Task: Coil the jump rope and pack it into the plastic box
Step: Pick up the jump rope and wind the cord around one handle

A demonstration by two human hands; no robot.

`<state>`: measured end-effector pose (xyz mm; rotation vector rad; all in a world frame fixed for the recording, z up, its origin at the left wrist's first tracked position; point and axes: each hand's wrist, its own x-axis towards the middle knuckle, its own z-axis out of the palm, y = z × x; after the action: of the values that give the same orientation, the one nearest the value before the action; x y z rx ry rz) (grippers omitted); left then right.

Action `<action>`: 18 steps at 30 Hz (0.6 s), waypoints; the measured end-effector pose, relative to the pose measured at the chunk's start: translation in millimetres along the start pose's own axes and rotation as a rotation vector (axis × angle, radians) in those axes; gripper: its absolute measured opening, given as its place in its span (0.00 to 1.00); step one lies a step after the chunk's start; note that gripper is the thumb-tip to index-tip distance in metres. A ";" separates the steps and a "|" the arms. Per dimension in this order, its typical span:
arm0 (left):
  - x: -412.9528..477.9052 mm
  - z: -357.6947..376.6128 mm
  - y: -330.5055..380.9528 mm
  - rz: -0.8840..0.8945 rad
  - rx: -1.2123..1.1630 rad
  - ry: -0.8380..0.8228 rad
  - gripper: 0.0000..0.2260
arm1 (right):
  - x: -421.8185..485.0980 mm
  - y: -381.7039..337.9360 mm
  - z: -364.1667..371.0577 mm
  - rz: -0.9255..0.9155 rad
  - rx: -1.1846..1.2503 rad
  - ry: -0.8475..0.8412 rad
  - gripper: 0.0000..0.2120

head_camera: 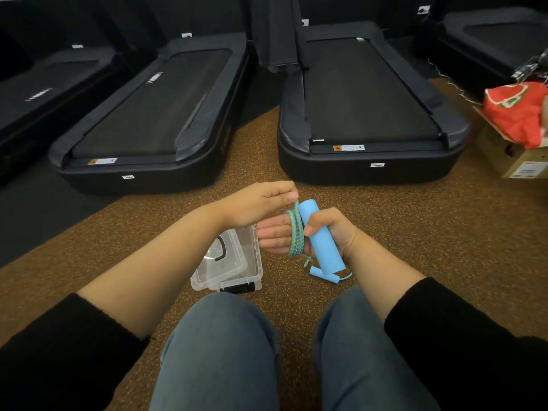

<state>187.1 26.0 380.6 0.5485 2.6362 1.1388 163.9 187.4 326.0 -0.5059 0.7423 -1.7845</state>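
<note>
My right hand (332, 232) grips a light-blue jump rope handle (321, 241) upright, thumb across it. A few turns of the blue-green braided rope (296, 232) are wound round that hand's outstretched fingers. Just above them, my left hand (255, 206) pinches the rope with its fingertips. The tip of a second blue handle (324, 276) and a thin cord show on the floor below the held handle. The clear plastic box (252, 277), with a clear lid (219, 268) lying on it at an angle, sits on the floor just left of my hands, in front of my knees.
Two black treadmills (148, 114) (367, 99) lie ahead on the speckled brown floor (415, 232), with more at both edges. At the far right stands a cardboard box (516, 161) holding a red bag (516, 114). My knees in jeans fill the bottom.
</note>
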 end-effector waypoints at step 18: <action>-3.7 16.6 -7.3 -0.131 -0.398 0.055 0.11 | 1.5 -9.0 -6.1 -0.021 -0.061 0.202 0.46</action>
<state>194.2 30.7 364.2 0.2651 2.3491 1.5966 153.3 189.4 327.9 -0.3780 0.9368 -1.8552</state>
